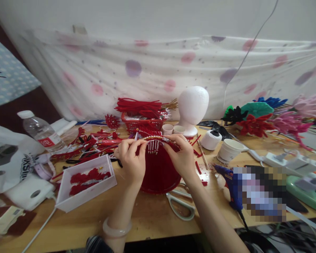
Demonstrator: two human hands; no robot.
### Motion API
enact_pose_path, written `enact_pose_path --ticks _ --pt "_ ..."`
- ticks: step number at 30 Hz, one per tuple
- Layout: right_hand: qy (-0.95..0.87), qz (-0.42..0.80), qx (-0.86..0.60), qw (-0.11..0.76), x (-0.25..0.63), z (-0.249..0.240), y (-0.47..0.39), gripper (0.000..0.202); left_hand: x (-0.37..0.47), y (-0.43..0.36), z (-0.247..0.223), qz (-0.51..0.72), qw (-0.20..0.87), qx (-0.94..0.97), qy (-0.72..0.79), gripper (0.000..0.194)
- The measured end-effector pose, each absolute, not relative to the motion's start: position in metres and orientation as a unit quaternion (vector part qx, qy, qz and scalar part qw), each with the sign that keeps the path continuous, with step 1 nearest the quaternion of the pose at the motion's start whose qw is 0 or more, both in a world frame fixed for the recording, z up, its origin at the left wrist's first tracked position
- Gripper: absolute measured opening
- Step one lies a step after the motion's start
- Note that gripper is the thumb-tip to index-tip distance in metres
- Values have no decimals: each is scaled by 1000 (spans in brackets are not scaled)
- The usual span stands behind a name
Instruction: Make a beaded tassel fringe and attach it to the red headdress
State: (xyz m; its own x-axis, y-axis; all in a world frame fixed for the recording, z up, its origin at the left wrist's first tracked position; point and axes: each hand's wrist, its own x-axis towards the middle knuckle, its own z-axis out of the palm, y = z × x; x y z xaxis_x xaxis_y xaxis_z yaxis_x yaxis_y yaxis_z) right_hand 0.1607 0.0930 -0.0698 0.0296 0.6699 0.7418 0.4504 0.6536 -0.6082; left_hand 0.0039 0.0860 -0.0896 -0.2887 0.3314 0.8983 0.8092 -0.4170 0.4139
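A round dark red piece (160, 174) stands at the middle of the table, between my wrists. Along its top edge runs a beaded gold and silver trim, with a silver comb-like row of prongs (153, 147) hanging at the centre. My left hand (133, 158) pinches the trimmed edge left of the prongs, thumb and fingers together. On the right, my right hand (181, 154) grips the same edge, its thumb close to the prongs. The lower part of the red piece hides part of the scissors (181, 207).
A white box (86, 202) of red pieces lies left, near a bottle (43, 131). Behind are a red basket (142, 123) and a foam head (193, 105). To the right are a paper cup (229, 151), a blue glue gun (230, 186) and flowers (255, 124).
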Motion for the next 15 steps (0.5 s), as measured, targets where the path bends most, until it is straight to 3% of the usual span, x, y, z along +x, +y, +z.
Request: enact_pose_path --ticks 15 --pt "-695 84 -407 587 161 -68 91 19 3 86 -87 -644 178 -581 -464 12"
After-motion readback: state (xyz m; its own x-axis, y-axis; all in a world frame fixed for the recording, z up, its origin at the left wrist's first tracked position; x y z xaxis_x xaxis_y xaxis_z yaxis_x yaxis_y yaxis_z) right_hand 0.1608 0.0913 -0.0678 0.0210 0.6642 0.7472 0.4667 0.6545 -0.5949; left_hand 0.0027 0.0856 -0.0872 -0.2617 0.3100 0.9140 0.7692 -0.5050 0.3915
